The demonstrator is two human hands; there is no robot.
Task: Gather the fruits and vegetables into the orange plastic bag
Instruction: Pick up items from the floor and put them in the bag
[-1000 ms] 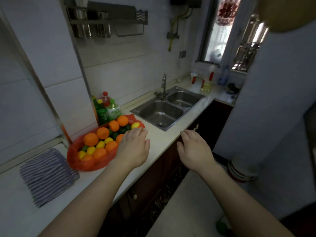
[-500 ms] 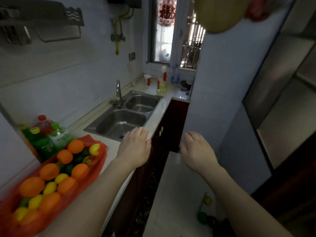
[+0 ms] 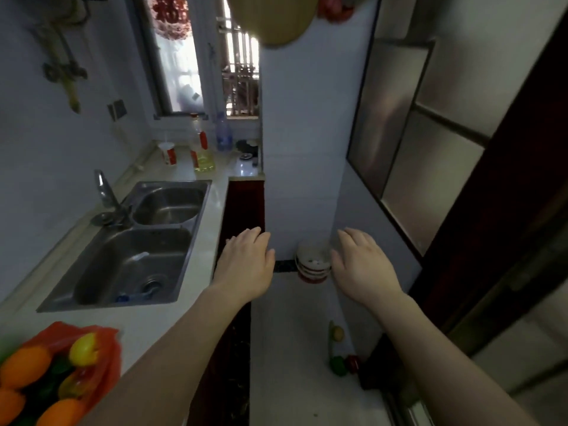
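The left hand (image 3: 246,265) has drawn away from the orange plastic bag (image 3: 106,348) (now bottom left) past the counter (image 3: 212,210).

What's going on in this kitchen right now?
A person holds both hands out in front, open and empty: the left hand near the counter edge, the right hand above the floor. The orange plastic bag sits on the counter at lower left, holding oranges and yellow fruit. A few pieces of produce lie on the floor, not yet gathered.

Dim kitchen, daylight from window (image 3: 181,72); motion blur throughout, wide-angle bending at edges.
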